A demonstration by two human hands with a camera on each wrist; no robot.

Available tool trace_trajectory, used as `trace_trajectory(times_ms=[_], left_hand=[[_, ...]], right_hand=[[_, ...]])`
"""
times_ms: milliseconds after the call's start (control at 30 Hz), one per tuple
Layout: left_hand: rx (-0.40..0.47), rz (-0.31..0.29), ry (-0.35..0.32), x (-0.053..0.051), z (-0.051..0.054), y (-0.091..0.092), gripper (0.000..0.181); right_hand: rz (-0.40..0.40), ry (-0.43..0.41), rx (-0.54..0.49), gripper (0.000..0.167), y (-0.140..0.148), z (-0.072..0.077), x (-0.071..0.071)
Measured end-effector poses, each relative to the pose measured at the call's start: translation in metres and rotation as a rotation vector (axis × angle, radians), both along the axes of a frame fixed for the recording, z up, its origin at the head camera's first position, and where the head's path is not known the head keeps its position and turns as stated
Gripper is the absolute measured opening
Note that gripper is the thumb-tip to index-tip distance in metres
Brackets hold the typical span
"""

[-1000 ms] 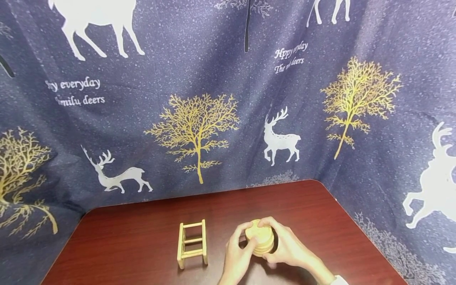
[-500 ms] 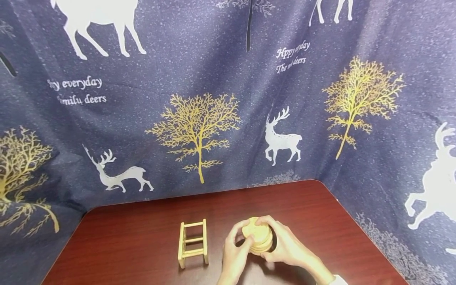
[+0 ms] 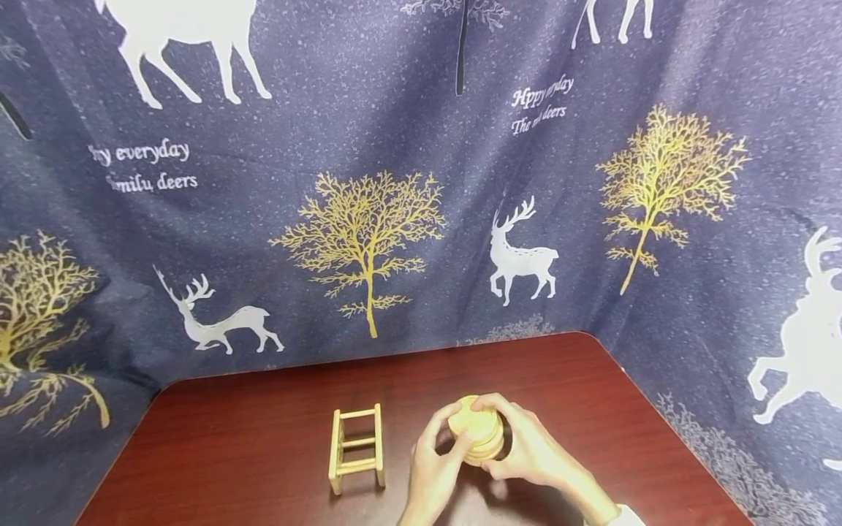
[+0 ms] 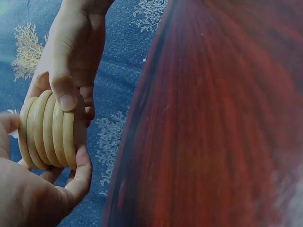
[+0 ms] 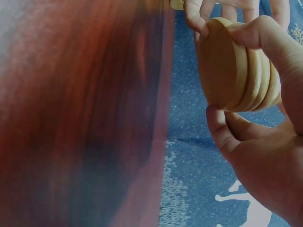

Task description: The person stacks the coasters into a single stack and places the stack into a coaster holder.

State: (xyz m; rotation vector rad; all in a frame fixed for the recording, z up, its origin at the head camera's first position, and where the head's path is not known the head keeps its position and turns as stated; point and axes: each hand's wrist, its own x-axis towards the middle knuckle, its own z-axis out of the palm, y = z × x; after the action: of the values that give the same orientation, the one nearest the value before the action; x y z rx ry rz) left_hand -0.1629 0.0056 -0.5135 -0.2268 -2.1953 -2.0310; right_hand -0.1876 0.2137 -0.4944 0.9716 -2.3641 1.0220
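Both hands hold a stack of several round, pale wooden coasters (image 3: 475, 424) above the right half of the table. My left hand (image 3: 430, 471) grips the stack's left side, fingers curled round the rim and thumb near the top coaster. My right hand (image 3: 533, 449) grips the right side, with fingertips at the upper edge and thumb low at the front. In the left wrist view the coasters (image 4: 49, 131) lie face to face, their rims slightly uneven. A flat coaster face (image 5: 218, 64) shows in the right wrist view. Whether the stack touches the table is hard to tell.
To the left of the hands, a small pale wooden rack (image 3: 357, 446) with bars stands on the dark red table (image 3: 263, 424). Behind and beside the table hangs a blue cloth (image 3: 408, 307) printed with deer and trees.
The stack and both hands have shifted slightly away from the person and to the left. The coasters' edges line up a little differently. Both hands keep their grip; the rack stays put.
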Motion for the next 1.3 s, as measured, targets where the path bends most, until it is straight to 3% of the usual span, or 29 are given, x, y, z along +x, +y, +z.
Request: trace_trajectory(times_ms=[133,200,367,533,967,1300], left_hand=[[0.005,-0.002,0.052,-0.001,-0.002,0.001,0.052],[0.052,-0.032,0.036,-0.002,-0.003,0.001,0.049],[0.261,-0.109,-0.084,-0.001,-0.001,0.002,0.037],[0.387,-0.092,-0.16,0.0,-0.001,0.005,0.037],[0.473,-0.072,-0.188,-0.001,0.003,0.001,0.04],[0.539,-0.092,-0.188,-0.002,0.009,-0.001,0.046]], right_hand=[[0.009,0.014,0.002,0.087,0.0,0.005,0.0],[0.011,0.021,0.003,0.087,-0.001,0.008,0.0],[-0.01,0.026,0.025,0.088,-0.003,0.011,0.002],[-0.031,0.025,0.049,0.089,-0.006,0.009,0.003],[-0.083,0.032,0.071,0.091,-0.009,0.008,0.007],[0.005,-0.028,-0.048,0.094,-0.01,0.008,0.006]])
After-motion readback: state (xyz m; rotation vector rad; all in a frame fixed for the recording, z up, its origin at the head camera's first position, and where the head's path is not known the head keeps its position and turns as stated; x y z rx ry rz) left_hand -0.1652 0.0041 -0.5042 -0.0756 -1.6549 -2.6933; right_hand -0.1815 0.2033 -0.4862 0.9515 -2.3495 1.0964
